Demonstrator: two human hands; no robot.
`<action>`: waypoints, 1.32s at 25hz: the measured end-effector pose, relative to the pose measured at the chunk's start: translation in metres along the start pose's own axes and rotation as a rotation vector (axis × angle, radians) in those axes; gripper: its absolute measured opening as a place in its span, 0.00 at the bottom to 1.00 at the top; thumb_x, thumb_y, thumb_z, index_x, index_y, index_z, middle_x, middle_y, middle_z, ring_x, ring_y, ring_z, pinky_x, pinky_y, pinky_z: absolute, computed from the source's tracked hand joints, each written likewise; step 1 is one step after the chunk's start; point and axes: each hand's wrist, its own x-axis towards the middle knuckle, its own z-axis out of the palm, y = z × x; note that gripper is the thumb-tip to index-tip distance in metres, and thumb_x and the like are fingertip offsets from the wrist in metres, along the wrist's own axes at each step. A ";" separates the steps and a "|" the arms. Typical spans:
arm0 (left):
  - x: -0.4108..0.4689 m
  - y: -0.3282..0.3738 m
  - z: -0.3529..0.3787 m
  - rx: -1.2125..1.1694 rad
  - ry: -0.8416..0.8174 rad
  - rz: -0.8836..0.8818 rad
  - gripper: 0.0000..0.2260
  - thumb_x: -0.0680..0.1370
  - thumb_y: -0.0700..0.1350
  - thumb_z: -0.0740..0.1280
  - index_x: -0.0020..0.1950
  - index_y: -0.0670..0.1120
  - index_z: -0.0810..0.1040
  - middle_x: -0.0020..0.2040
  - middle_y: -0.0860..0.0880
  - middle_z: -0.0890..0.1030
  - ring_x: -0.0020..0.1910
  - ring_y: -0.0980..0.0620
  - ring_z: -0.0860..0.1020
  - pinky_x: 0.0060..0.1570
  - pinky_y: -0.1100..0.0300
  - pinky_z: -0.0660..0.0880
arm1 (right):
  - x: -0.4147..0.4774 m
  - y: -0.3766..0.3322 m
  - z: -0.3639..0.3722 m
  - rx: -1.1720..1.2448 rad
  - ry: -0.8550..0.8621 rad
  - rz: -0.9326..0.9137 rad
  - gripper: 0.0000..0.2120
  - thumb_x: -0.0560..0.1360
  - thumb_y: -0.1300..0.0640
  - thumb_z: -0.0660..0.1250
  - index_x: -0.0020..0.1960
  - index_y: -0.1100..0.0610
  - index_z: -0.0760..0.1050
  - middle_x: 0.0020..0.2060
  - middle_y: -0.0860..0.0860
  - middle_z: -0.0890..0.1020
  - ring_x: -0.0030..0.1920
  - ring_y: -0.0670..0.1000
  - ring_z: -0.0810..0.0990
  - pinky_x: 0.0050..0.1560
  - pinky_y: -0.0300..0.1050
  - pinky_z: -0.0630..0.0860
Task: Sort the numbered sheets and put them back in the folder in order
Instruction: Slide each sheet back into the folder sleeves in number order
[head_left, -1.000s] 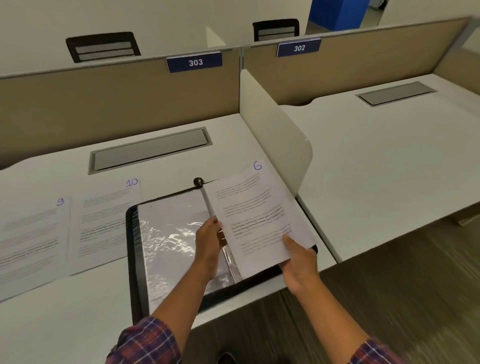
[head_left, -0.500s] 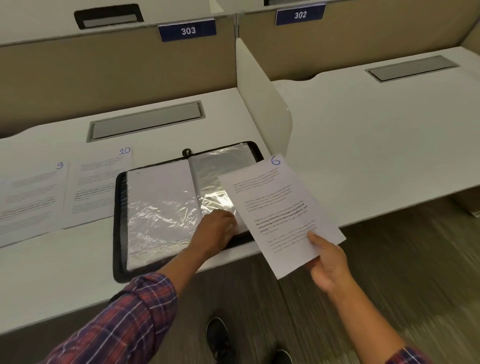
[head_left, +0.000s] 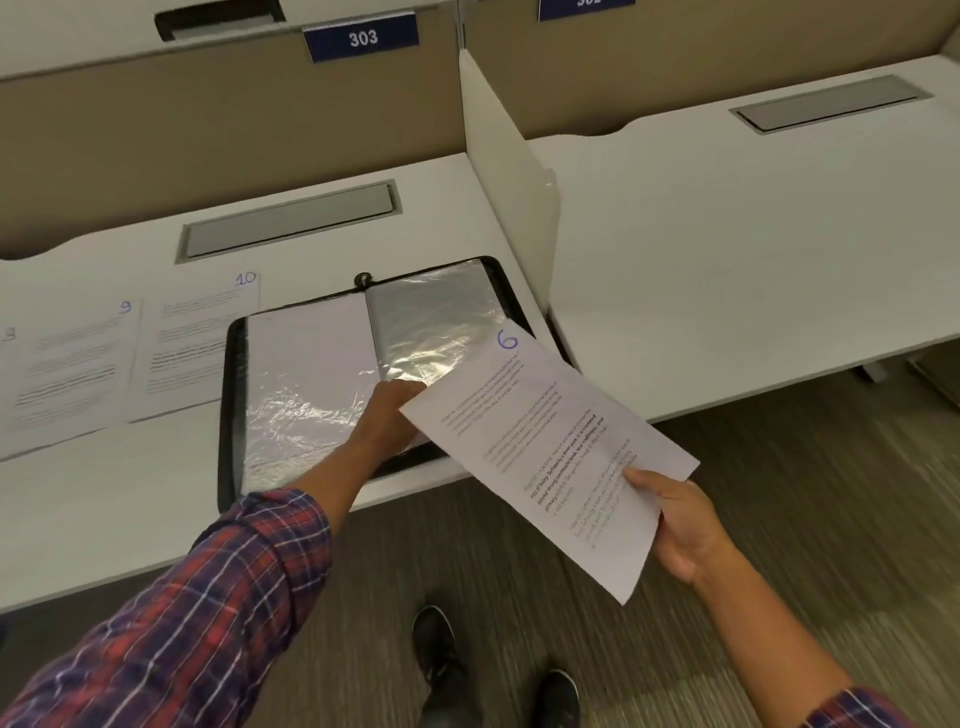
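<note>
A black folder (head_left: 234, 395) lies open on the white desk, its clear plastic sleeves (head_left: 306, 384) showing. My left hand (head_left: 389, 415) rests on the lower part of the right sleeve, its fingers partly hidden behind the paper. My right hand (head_left: 675, 525) pinches the lower corner of the sheet numbered 6 (head_left: 545, 441), held tilted in the air past the desk's front edge, to the right of the folder. Sheets numbered 10 (head_left: 192, 343) and 9 (head_left: 72, 369) lie flat on the desk left of the folder, and another sheet is cut off at the left edge.
A white divider panel (head_left: 509, 176) stands right of the folder, between desk 303 (head_left: 104, 519) and the neighbouring desk (head_left: 727, 260). Each desk has a grey cable flap (head_left: 285, 218). A beige partition runs along the back. My shoes (head_left: 431, 639) show on the carpet below.
Sheet 6 came off the folder's right side and moved right and toward me in my right hand. My left hand stayed on the right sleeve. The view tilted down.
</note>
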 end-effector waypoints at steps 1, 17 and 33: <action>0.003 0.000 0.000 0.004 0.009 -0.009 0.10 0.77 0.38 0.74 0.37 0.44 0.82 0.35 0.51 0.82 0.37 0.46 0.81 0.38 0.54 0.77 | -0.002 -0.001 -0.005 -0.025 -0.020 0.013 0.24 0.78 0.66 0.69 0.72 0.56 0.73 0.64 0.64 0.82 0.63 0.67 0.82 0.66 0.74 0.75; 0.013 -0.001 -0.003 -0.149 -0.130 -0.052 0.05 0.76 0.43 0.77 0.44 0.53 0.88 0.41 0.55 0.87 0.40 0.60 0.83 0.46 0.63 0.76 | -0.016 -0.010 -0.016 -0.336 -0.077 0.052 0.19 0.78 0.66 0.69 0.68 0.60 0.74 0.57 0.64 0.85 0.58 0.67 0.85 0.63 0.70 0.78; 0.006 0.015 -0.010 0.124 -0.036 0.137 0.04 0.78 0.41 0.73 0.48 0.43 0.87 0.46 0.49 0.86 0.44 0.52 0.83 0.52 0.51 0.81 | -0.032 -0.003 0.014 -0.331 0.065 -0.077 0.10 0.79 0.66 0.69 0.58 0.56 0.79 0.53 0.59 0.87 0.55 0.61 0.87 0.60 0.65 0.82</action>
